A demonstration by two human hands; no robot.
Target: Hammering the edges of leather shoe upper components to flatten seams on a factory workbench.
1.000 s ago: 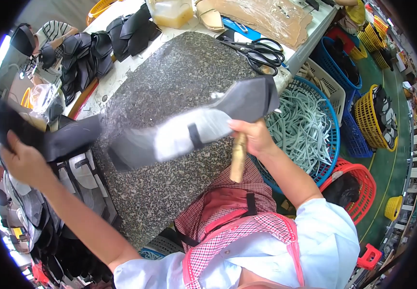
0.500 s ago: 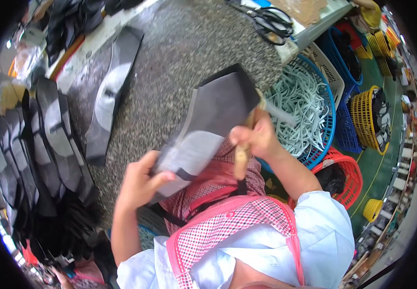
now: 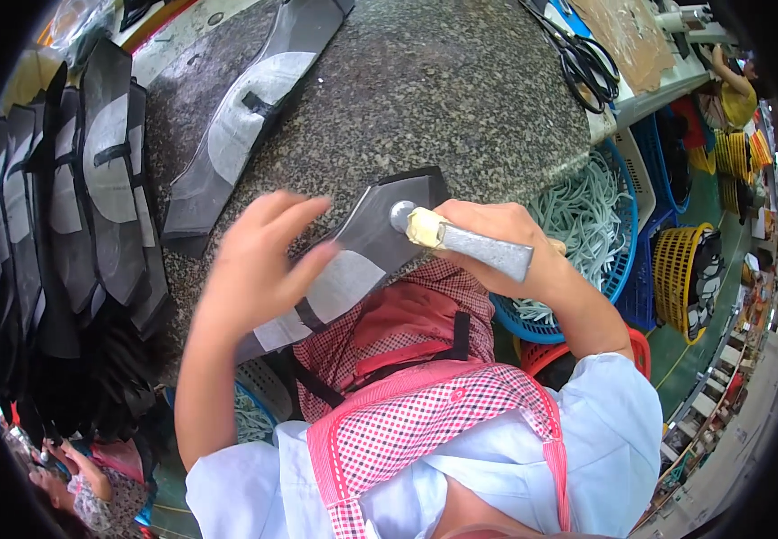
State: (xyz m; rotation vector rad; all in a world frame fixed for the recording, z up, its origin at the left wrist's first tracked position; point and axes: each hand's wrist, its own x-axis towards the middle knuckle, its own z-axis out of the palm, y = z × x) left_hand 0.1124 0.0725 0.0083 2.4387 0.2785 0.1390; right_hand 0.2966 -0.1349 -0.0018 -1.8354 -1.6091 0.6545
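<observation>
My right hand (image 3: 487,225) is closed round a hammer (image 3: 505,253). The hammer's round metal face meets or hovers just over a flat dark grey piece (image 3: 398,199) at the near edge of the speckled stone worktop (image 3: 380,99); I cannot tell which. Tape-like yellowish wrapping covers the middle of the hammer's head, and most of its handle is hidden by my hand. Over the left part of that piece, by its light grey panel and black strap, my left hand (image 3: 268,256) is open with fingers apart, slightly blurred. A similar grey piece (image 3: 245,126) lies farther off on the stone.
Stacked grey pieces (image 3: 106,180) fill the left side. Black scissors (image 3: 582,63) rest at the back right. Beside the worktop stand a blue basket (image 3: 629,242) of pale green strips, a red basket (image 3: 636,353) and a yellow basket (image 3: 673,278). Other people (image 3: 734,94) are nearby.
The piece has gone from being held up and tilted to lying lower at the stone's edge. My left hand has let go of it. My right hand has brought the hammer over it.
</observation>
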